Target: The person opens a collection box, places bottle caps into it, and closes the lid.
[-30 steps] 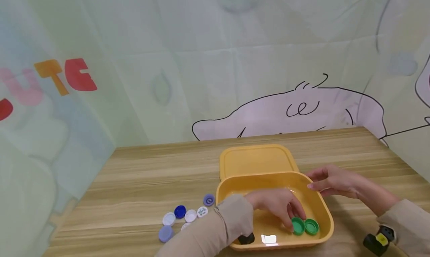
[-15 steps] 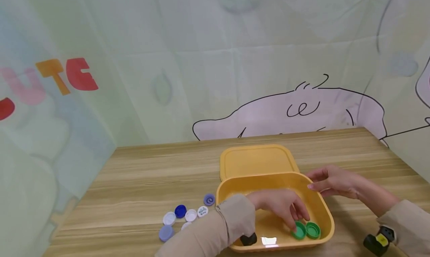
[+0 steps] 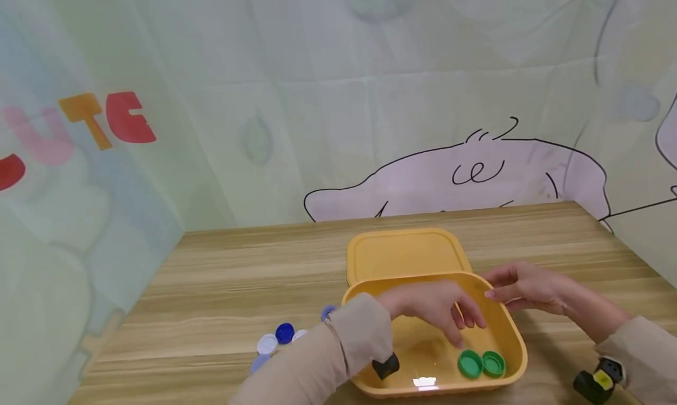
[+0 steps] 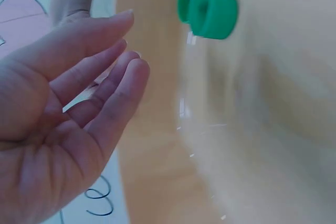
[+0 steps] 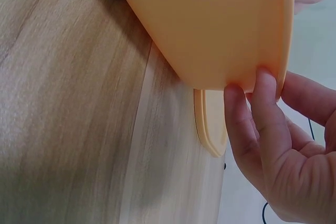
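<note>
Two green bottle caps (image 3: 470, 364) lie side by side on the floor of a yellow plastic box (image 3: 439, 386), near its front right corner. Above them my left hand (image 3: 431, 308) reaches into the box, apart from the caps. In the left wrist view its fingers (image 4: 118, 95) are loosely bent and hold nothing, with the green caps (image 4: 215, 11) off to one side. My right hand (image 3: 531, 287) grips the box's rim at the back right corner. The right wrist view has its fingertips (image 5: 265, 82) on the outer wall of the box (image 5: 210, 24) and the thumb at the rim.
A flat yellow lid (image 3: 404, 255) lies behind the box on the wooden table (image 3: 238, 270). Left of the box are several loose caps, among them a dark blue cap (image 3: 284, 333) and a white cap (image 3: 267, 344), partly hidden by my left sleeve (image 3: 317, 358).
My left hand has let go of the green caps and risen up and back from them. The caps have shifted slightly toward the front right. My right hand stays at the rim.
</note>
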Demonstrator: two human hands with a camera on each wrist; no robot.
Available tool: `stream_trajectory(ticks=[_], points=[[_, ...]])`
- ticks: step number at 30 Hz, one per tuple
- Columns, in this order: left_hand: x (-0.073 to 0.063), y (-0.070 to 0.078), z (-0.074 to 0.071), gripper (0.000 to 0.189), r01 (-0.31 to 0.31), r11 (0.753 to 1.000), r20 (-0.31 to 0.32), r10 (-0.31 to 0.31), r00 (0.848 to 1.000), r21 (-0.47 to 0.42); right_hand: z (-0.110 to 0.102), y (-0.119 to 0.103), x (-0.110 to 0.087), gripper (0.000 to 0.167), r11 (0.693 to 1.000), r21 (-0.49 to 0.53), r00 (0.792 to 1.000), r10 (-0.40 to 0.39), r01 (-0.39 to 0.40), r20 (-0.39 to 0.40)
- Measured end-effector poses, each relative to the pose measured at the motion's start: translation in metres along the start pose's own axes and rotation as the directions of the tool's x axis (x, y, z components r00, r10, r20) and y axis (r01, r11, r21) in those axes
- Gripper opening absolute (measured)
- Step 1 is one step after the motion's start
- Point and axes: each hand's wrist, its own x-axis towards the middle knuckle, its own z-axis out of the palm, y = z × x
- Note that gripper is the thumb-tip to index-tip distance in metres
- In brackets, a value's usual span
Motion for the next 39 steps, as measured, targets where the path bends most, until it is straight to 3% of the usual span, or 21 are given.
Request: stream_trajectory(ticks=[9, 16, 28, 32, 39], points=[[-0.037, 0.008, -0.022, 0.04, -0.023, 0.997, -0.081, 0.03, 0.996, 0.078, 0.002, -0.001, -0.001, 0.049, 0.999, -0.023, 0.999, 0.026, -0.027, -0.041], [-0.065, -0.002, -0.035, 0.038, -0.057, 0.998, -0.191, 0.057, 0.98, 0.004, 0.002, -0.001, -0.003, 0.05, 0.999, -0.024, 0.997, 0.038, -0.039, -0.06], [-0.122, -0.036, -0.033, 0.039, -0.015, 0.99, -0.335, -0.033, 0.942, -0.14, 0.003, 0.0, -0.001, 0.05, 0.999, -0.017, 0.996, 0.049, -0.05, -0.074], [-0.143, -0.053, -0.03, 0.04, 0.01, 0.986, -0.381, -0.073, 0.922, -0.165, 0.004, -0.001, 0.0, 0.05, 0.998, -0.016, 0.995, 0.06, -0.061, -0.082], [-0.173, -0.084, -0.028, 0.042, -0.005, 0.974, -0.449, -0.098, 0.888, -0.224, 0.003, -0.001, -0.001, 0.049, 0.998, -0.001, 0.995, 0.057, -0.057, -0.077]])
